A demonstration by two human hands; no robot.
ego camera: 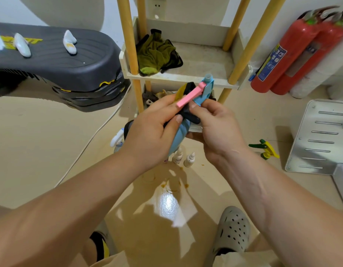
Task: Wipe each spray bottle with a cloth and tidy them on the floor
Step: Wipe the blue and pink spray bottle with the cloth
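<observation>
- Gripping the blue spray bottle (178,136) round its body with the curled fingers of the left hand (147,132), nozzle end up, probably to steady it against rubbing.
- Pinching the dark cloth (190,115) against the bottle's neck with the bent thumb and fingers of the right hand (219,129), just under the pink trigger (190,96); apparently working the awkward joint there.
- Keeping the bottle in the air between both hands, above the floor (51,141) and before the low shelf (178,77), presumably to reach every side.
- Showing, on the floor directly below, two small bottles (189,160) and, partly hidden by the left hand, a white spray bottle (116,138).
- Showing, well apart to the right, a green-and-yellow spray head (264,148), seemingly not yet tidied.
- Showing an olive cloth (157,53) bundled on the shelf, in neither hand.
</observation>
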